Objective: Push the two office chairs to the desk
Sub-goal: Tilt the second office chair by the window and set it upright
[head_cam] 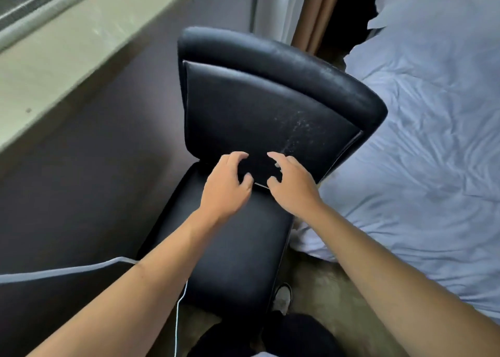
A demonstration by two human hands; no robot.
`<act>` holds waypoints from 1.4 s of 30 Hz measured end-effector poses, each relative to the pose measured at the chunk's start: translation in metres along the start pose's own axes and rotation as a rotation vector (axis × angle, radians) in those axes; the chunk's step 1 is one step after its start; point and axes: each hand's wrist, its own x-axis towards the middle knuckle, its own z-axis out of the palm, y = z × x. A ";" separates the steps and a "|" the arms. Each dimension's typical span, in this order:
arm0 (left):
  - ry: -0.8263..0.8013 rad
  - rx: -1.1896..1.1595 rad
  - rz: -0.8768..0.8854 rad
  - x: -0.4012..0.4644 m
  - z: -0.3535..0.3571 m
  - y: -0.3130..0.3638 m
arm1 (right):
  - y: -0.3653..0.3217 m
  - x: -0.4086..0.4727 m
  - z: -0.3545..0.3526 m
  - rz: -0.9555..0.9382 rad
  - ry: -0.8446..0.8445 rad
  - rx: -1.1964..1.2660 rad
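Observation:
One black leather office chair (pixel 259 105) fills the middle of the head view, its worn backrest facing me and its seat (pixel 238 248) running toward my legs. My left hand (pixel 227 188) and my right hand (pixel 292 186) hover side by side over the seam where backrest meets seat. Both have curled, spread fingers and hold nothing; whether the fingertips touch the leather I cannot tell. A second chair and the desk are out of view.
A bed with rumpled pale blue sheets (pixel 419 153) lies close on the right of the chair. A window sill (pixel 67 58) and dark wall run along the left. A white cable (pixel 178 316) hangs by the seat. My shoe (pixel 282 297) stands on beige carpet.

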 end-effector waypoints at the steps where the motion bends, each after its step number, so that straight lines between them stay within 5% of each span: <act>1: 0.010 0.004 -0.001 0.003 -0.008 0.002 | -0.008 0.006 -0.005 -0.015 -0.001 0.000; 21: 0.100 0.106 0.023 0.121 -0.065 0.084 | -0.066 0.150 -0.146 -0.330 0.193 -0.018; 24: 0.159 0.130 -0.038 0.152 -0.058 0.091 | -0.056 0.199 -0.165 -0.372 0.027 -0.110; 30: 0.386 0.367 -0.227 0.243 -0.053 0.087 | -0.038 0.286 -0.151 -0.451 -0.641 0.058; 35: 0.093 0.773 -0.571 0.279 -0.071 0.076 | -0.022 0.300 -0.143 -0.470 -0.801 0.135; 42: 0.193 0.807 -0.641 0.248 -0.079 0.076 | -0.029 0.289 -0.140 -0.458 -0.992 0.234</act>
